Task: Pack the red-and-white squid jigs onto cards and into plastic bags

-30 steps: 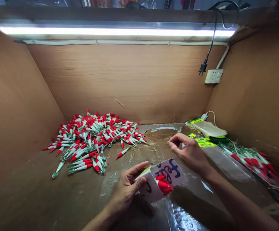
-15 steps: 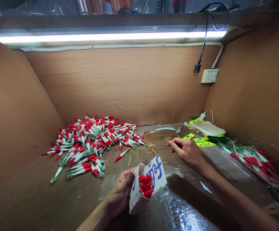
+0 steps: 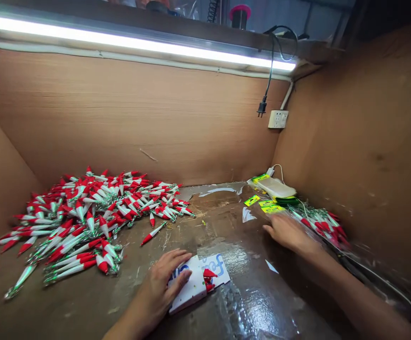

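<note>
Head camera: the left hand [image 3: 165,278] grips the white box [image 3: 189,289] on the table [image 3: 78,311]; light, steady pressure should keep the red tips [image 3: 209,278] from sliding out. The right hand [image 3: 287,231] (its grip I cannot tell) is at the yellow-topped bags [image 3: 270,207].

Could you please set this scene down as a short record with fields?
Left hand: holds the printed box
Box: open end facing right, red tips showing
Right hand: at the yellow-labelled bags, grip hidden
Left side: large pile of red-and-white lures, on the table
Right side: more lures, beyond the right hand
Plug: hanging near the socket, unplugged
</note>
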